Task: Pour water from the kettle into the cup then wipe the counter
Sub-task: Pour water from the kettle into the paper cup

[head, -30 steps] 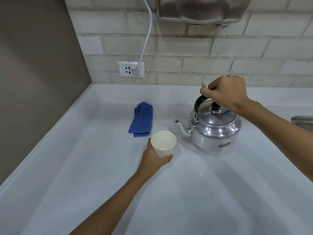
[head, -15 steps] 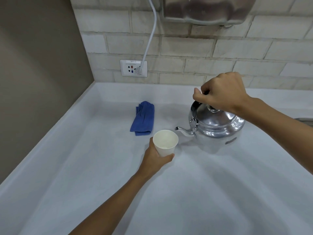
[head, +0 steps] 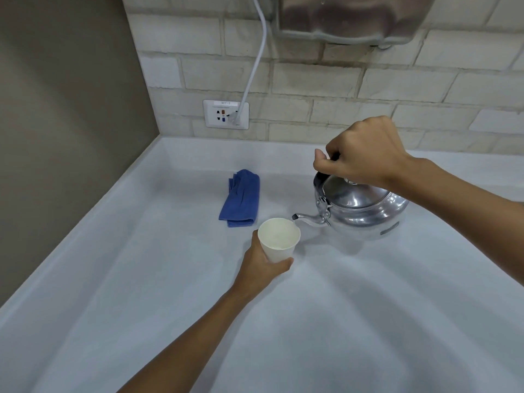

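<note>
A folded blue cloth [head: 240, 198] lies left of centre on the white worktop [head: 141, 279]. The left hand [head: 262, 266] grips the paper cup [head: 278, 240] mid-frame. At right, the right hand [head: 361, 154] clasps the tilted kettle [head: 360, 211] by its handle, spout over the cup's rim.

The kettle [head: 360, 211] was polished metal with a mirror-bright finish and a dark handle, possibly plastic. The cup [head: 279, 240] looked like matt white paper. The cloth [head: 241, 198] was soft blue fabric. The surface [head: 340, 321] was smooth, pale and slightly satin.
</note>
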### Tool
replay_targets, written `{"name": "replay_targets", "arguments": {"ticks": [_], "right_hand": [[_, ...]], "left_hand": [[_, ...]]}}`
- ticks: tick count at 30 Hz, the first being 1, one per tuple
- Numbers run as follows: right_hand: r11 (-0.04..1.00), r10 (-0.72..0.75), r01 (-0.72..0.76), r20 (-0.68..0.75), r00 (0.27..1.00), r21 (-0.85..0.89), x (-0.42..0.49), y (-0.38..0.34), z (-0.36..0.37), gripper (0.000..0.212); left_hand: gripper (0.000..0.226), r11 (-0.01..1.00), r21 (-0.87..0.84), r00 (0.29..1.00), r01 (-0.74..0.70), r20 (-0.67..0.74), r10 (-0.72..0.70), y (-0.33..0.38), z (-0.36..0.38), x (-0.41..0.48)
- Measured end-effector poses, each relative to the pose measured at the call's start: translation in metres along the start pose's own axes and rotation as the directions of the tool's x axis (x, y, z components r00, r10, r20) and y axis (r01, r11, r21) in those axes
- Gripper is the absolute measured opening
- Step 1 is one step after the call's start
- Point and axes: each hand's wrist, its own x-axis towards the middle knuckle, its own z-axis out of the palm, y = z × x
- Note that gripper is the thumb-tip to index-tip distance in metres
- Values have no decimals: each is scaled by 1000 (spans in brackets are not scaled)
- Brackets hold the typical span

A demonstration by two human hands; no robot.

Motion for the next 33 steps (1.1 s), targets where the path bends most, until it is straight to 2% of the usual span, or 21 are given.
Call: {"name": "replay_targets", "arguments": {"ticks": [11, 33], "right_hand": [[998, -50, 49, -3, 999, -39, 6, -2, -2, 51], [994, -91, 92, 24, 996, -66, 9, 0, -10, 45]], "left_hand": [[73, 1000, 1, 1000, -2, 8, 2, -1, 0, 0], [73, 1000, -10, 1000, 6, 4, -6, 0, -1, -1]]}}
